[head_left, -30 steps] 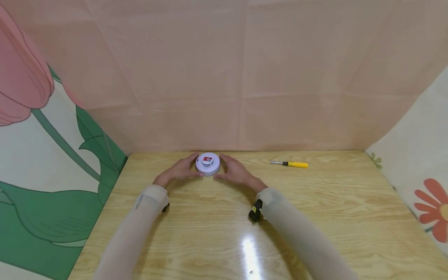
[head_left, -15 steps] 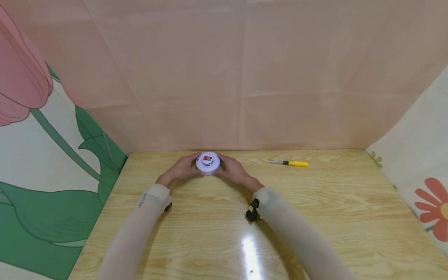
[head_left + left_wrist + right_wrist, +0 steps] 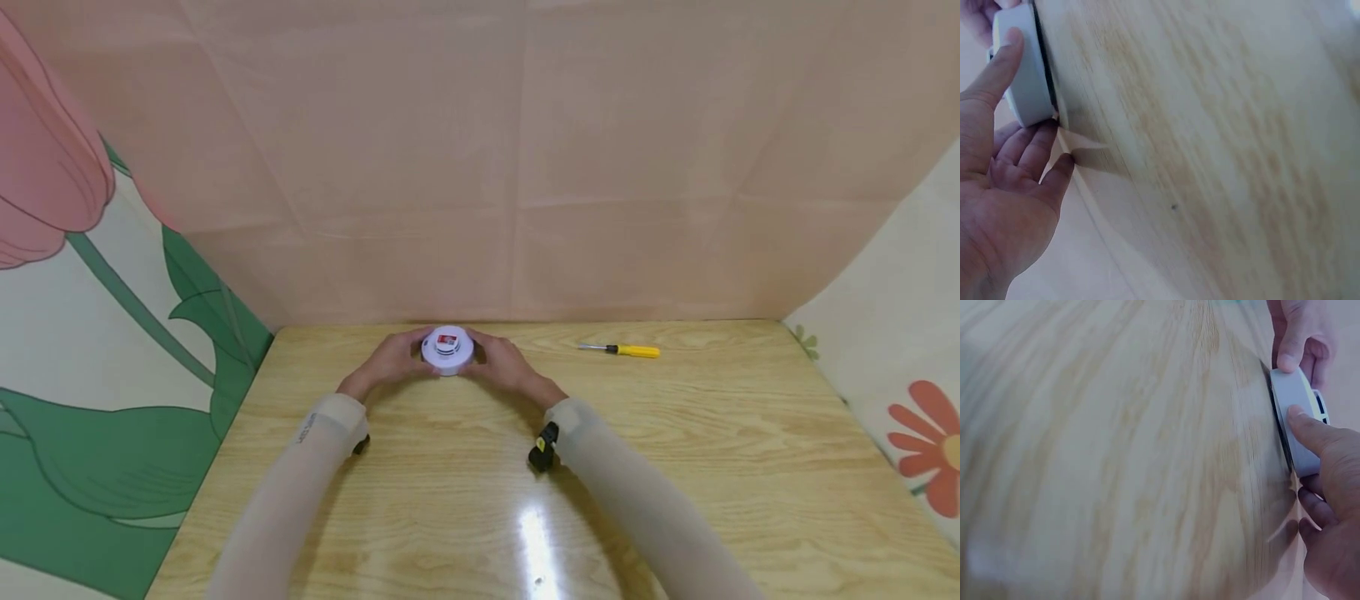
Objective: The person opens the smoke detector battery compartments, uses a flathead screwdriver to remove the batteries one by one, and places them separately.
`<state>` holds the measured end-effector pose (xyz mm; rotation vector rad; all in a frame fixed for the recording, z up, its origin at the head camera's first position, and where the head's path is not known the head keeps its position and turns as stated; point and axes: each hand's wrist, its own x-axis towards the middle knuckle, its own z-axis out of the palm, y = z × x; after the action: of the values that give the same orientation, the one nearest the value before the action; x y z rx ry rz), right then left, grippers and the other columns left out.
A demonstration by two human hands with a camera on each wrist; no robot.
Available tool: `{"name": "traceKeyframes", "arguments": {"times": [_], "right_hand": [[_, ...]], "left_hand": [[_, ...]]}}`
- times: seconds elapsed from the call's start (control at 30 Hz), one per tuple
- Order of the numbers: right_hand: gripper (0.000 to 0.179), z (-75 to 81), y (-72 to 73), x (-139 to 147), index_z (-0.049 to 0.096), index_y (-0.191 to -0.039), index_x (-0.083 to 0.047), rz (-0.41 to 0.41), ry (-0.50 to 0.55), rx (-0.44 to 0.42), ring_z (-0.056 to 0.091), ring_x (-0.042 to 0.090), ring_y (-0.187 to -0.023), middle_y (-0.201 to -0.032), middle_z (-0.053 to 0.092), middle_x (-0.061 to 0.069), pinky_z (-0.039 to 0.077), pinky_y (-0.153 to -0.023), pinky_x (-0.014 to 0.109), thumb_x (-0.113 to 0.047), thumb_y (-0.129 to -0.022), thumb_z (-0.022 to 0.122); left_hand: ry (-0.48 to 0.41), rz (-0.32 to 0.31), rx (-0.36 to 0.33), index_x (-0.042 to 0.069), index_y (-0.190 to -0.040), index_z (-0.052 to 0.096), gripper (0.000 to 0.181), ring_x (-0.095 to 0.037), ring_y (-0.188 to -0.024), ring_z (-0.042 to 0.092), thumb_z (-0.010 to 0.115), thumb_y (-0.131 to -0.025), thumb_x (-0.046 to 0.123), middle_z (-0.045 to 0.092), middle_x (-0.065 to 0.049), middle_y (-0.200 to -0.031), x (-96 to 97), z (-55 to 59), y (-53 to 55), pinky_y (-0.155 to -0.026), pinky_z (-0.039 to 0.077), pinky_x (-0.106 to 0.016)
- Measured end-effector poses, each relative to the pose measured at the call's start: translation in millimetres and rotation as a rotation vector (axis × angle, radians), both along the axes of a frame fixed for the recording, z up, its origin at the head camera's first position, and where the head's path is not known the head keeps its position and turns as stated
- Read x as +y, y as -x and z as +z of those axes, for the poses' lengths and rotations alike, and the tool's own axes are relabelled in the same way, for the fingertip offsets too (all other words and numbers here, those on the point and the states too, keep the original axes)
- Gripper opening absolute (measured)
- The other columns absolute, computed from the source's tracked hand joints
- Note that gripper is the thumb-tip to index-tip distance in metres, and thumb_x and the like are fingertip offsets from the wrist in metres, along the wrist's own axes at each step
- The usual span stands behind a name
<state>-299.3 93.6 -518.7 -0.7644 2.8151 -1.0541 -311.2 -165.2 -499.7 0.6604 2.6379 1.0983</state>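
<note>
A round, two-tiered white disc (image 3: 447,357) of smooth, plastic-looking stuff sat near the far edge of the table (image 3: 450,500), left of its middle. It had a broad, drum-like base and a smaller raised cap with dark slots round its side, topped by a red and white label (image 3: 447,340). A thin dark line ran between the base and the tabletop in the wrist views. The left hand (image 3: 392,358) gripped the disc from one side and the right hand (image 3: 504,365) from the other. Each thumb pressed the near side of the base, and the fingers curved round toward the far side, parted just by the width they held. Pale, soft-looking sleeves (image 3: 645,500) covered both arms, with a small black device (image 3: 543,448) at the right cuff. Well to the right lay a slim screwdriver (image 3: 621,351) with a glossy yellow handle, a black collar and a metal shaft pointing toward the hands. The tabletop was pale yellow-brown wood grain, shiny enough to throw back a white streak of light (image 3: 537,542). Behind it hung a creased, pinkish-beige sheet (image 3: 420,167), flanked by a pink tulip (image 3: 52,150) with green leaves (image 3: 97,450) and an orange-red flower (image 3: 930,442).
</note>
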Motion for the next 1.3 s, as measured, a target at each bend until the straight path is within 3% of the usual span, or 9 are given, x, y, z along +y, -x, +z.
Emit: {"name": "traceKeyframes", "arguments": {"times": [0.2, 0.43, 0.73, 0.97, 1.3], "right_hand": [[0.082, 2.5, -0.2, 6.8, 0.044, -0.160, -0.004, 0.019, -0.015, -0.005, 0.055, 0.034, -0.140, -0.153, 0.057, 0.018, 0.040, -0.121, 0.048, -0.035, -0.094, 0.083], [0.082, 7.4, -2.4, 20.8, 0.046, -0.158, -0.003, 0.052, -0.029, -0.009, 0.056, 0.032, -0.141, -0.152, 0.058, 0.018, 0.039, -0.121, 0.046, -0.035, -0.093, 0.084], [0.085, 12.9, -13.7, 43.6, 0.047, -0.156, 0.001, 0.093, -0.039, 0.015, 0.061, 0.033, -0.135, -0.150, 0.059, 0.020, 0.047, -0.115, 0.046, -0.032, -0.089, 0.087], [0.087, 19.6, -24.6, 59.4, 0.048, -0.154, 0.004, 0.113, -0.019, 0.041, 0.063, 0.036, -0.133, -0.149, 0.058, 0.023, 0.051, -0.110, 0.046, -0.031, -0.086, 0.090], [0.084, 24.0, -39.9, 87.7, 0.050, -0.150, 0.009, 0.133, 0.052, 0.040, 0.066, 0.035, -0.128, -0.145, 0.059, 0.026, 0.055, -0.104, 0.041, -0.023, -0.083, 0.092]], "left_hand": [[-0.009, 0.002, 0.016, 0.001, -0.156, 0.048, 0.091, -0.035, -0.148, 0.047, 0.094, -0.082, 0.023, 0.054, -0.019, -0.156, 5.8, 0.1, -3.3, -0.126, 0.031, -0.051], [-0.007, 0.014, 0.039, 0.000, -0.153, 0.052, 0.091, -0.032, -0.141, 0.056, 0.097, -0.078, 0.026, 0.059, -0.018, -0.151, 18.6, 2.4, -9.4, -0.120, 0.041, -0.046], [0.008, 0.000, 0.064, 0.003, -0.153, 0.054, 0.092, -0.029, -0.137, 0.059, 0.097, -0.076, 0.031, 0.061, -0.015, -0.149, 36.8, 4.1, -23.5, -0.117, 0.045, -0.047], [0.048, 0.005, 0.127, 0.003, -0.151, 0.055, 0.094, -0.021, -0.113, 0.067, 0.099, -0.073, 0.031, 0.064, -0.016, -0.146, 53.2, 12.2, -36.5, -0.110, 0.051, -0.044], [0.028, -0.019, 0.169, 0.000, -0.149, 0.057, 0.094, -0.029, -0.129, 0.066, 0.100, -0.072, 0.031, 0.065, -0.018, -0.143, 77.4, 13.5, -50.5, -0.112, 0.050, -0.043]]}}
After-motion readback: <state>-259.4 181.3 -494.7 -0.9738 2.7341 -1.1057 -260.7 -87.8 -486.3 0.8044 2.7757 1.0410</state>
